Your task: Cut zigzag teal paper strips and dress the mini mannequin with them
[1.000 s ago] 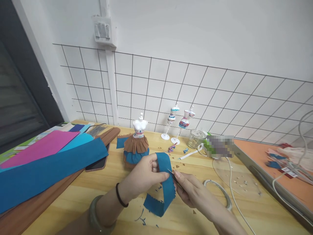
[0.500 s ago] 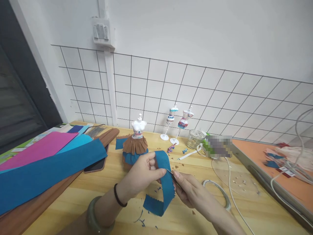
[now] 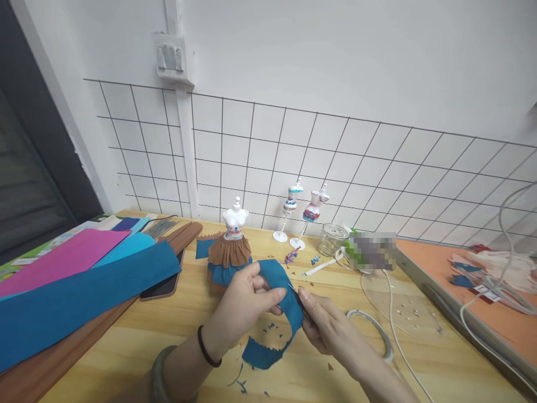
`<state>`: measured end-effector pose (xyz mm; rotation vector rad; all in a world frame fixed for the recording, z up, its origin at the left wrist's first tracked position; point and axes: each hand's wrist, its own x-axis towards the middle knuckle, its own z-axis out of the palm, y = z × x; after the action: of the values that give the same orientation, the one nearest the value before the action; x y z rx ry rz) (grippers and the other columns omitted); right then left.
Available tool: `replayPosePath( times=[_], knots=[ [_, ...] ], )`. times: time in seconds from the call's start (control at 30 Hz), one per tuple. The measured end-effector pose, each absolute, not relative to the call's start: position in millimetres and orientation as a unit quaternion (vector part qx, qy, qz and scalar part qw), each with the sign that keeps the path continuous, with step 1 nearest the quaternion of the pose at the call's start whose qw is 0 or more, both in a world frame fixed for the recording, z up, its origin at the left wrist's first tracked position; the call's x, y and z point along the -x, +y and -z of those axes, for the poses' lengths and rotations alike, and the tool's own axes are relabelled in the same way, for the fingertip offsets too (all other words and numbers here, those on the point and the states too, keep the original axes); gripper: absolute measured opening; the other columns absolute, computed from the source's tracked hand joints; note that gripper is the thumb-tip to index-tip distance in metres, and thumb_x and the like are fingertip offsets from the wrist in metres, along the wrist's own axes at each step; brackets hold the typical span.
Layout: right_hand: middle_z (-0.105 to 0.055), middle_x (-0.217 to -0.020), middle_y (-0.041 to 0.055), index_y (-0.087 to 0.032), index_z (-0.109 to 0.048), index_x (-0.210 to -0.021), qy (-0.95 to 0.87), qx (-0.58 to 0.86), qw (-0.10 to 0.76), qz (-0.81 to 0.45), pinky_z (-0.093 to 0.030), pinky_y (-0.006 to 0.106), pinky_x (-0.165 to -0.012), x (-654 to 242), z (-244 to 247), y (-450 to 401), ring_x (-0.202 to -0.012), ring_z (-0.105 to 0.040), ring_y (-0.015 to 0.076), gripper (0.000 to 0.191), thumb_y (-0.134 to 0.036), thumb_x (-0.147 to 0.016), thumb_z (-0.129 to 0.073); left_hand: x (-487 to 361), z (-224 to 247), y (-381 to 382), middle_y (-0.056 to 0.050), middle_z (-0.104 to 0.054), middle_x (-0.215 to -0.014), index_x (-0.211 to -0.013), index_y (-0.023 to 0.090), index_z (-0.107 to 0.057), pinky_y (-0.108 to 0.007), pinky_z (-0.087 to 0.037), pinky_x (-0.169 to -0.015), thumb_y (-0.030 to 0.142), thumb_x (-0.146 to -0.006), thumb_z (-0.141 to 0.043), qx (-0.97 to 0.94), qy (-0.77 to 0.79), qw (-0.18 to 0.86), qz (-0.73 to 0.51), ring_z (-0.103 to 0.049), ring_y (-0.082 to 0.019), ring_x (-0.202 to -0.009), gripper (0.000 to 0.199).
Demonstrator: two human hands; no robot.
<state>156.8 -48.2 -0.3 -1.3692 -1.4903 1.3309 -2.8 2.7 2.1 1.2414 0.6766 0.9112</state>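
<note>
My left hand (image 3: 247,296) pinches a long blue fabric strip (image 3: 289,305) between thumb and fingers. The strip curls down toward the table, and its lower stretch has a zigzag-cut edge. My right hand (image 3: 325,319) is closed round small scissors (image 3: 295,291), whose narrow metal tip meets the strip's right edge; most of the scissors is hidden by the fingers. Behind my left hand stands a small white dress form (image 3: 235,221) in a gathered brown and blue tiered skirt (image 3: 229,252). Blue fabric snippets (image 3: 242,386) lie on the table under the strip.
Folded blue cloth (image 3: 88,282), pink cloth (image 3: 71,254) and a phone (image 3: 161,288) lie at left. Two small mannequins (image 3: 312,210) and a glass jar (image 3: 332,239) stand behind. Right are a tape roll (image 3: 388,341), a white cable (image 3: 396,324) and an orange mat (image 3: 516,313).
The strip has swung into a rounder curl, with its lower end a little further left. The scissors' tip is still at its right edge. The view has shifted slightly.
</note>
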Motion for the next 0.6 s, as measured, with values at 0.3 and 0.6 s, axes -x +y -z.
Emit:
replayPosePath(
  times=[0.3,0.6],
  knots=[
    [-0.02,-0.045,-0.009,-0.021,-0.03,-0.056,-0.553,0.547,0.376,-0.503,-0.012,0.023,-0.038,-157.0,1.8,-46.7,-0.041,-0.017,0.0076,0.046,-0.054,-0.088,-0.031,-2.1,1.4,-0.5,-0.002,-0.066,-0.069,-0.107,0.014,-0.047,-0.029,-0.049,-0.062,0.028,-0.068,-0.068,-0.527,0.356,0.648,-0.419,-0.061,-0.013,-0.057,0.047],
    [-0.021,-0.043,-0.0089,-0.021,-0.027,-0.054,-0.543,0.569,0.379,-0.487,-0.012,0.022,-0.038,-155.7,1.3,-45.6,-0.039,-0.016,0.0078,0.048,-0.057,-0.086,-0.03,-6.7,-0.9,-6.1,-0.006,-0.07,-0.078,-0.1,0.012,-0.053,-0.028,-0.052,-0.064,0.026,-0.063,-0.073,-0.456,0.33,0.705,-0.431,-0.062,-0.015,-0.068,0.044]
  ],
)
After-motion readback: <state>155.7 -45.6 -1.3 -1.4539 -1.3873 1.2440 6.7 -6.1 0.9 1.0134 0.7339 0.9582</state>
